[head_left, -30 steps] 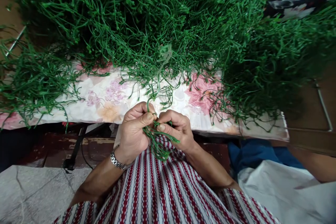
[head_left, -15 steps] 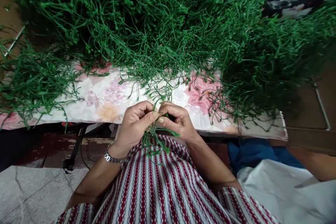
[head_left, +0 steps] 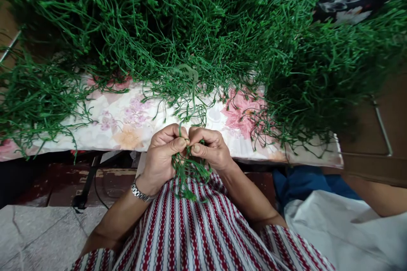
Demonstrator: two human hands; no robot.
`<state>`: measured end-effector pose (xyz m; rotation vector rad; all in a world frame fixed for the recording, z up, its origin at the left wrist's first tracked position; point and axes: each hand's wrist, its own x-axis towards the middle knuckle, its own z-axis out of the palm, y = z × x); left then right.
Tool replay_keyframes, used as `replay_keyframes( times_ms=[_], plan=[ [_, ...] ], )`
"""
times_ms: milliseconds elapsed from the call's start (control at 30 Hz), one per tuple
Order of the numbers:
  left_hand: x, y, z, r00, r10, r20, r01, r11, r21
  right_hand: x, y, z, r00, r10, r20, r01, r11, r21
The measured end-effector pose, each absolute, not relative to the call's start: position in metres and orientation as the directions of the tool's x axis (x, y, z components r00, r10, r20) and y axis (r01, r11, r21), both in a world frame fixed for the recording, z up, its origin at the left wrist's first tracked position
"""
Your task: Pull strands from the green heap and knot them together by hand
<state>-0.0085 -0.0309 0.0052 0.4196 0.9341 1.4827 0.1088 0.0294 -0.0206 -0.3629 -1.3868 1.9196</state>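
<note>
My left hand (head_left: 163, 154) and my right hand (head_left: 211, 148) meet just in front of the table edge, above my striped clothing. Each pinches a bunch of thin green artificial-looking plant stems (head_left: 187, 178) between thumb and forefinger. Stem ends hang below my fingers, and one pale, blurred strand sticks up toward the table. The exact spot where the fingertips join is partly hidden. Beyond my hands a big tangled heap of the same green stems (head_left: 165, 29) covers the back of the table, with loose ones trailing forward.
A smaller pile of stems (head_left: 38, 101) lies at left, another (head_left: 305, 106) at right. Beneath them is a flowered tablecloth (head_left: 178, 135). Bent metal handles (head_left: 381, 127) stand at the sides. Dark flowered fabric (head_left: 343, 0) shows at top right, and another person's blue-clothed leg (head_left: 311, 184) at right.
Both hands stay pinched together on the stems. The hanging ends have drawn into a denser bunch, and a long pale strand now rises, blurred, above my left fingers.
</note>
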Motion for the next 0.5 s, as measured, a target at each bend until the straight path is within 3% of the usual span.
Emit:
replay_keyframes(
  times_ms=[100,233,367,500],
  plan=[
    [-0.013,-0.03,0.011,-0.127,0.949,-0.288,-0.706,0.117,0.698,0.108,0.025,-0.022,-0.692,0.692,0.205,-0.418,-0.152,-0.896],
    [-0.032,-0.026,0.021,-0.324,0.935,-0.145,-0.672,-0.12,0.731,0.122,0.025,-0.018,-0.674,0.692,0.258,-0.406,-0.054,-0.912],
    [-0.042,-0.026,0.02,-0.224,0.964,-0.14,-0.533,-0.001,0.846,0.158,0.041,-0.001,-0.496,0.807,0.321,-0.189,0.26,-0.947],
    [-0.036,-0.026,0.011,-0.236,0.962,-0.138,-0.518,-0.004,0.856,0.182,0.051,0.018,-0.536,0.767,0.353,0.035,0.438,-0.898]
  ],
)
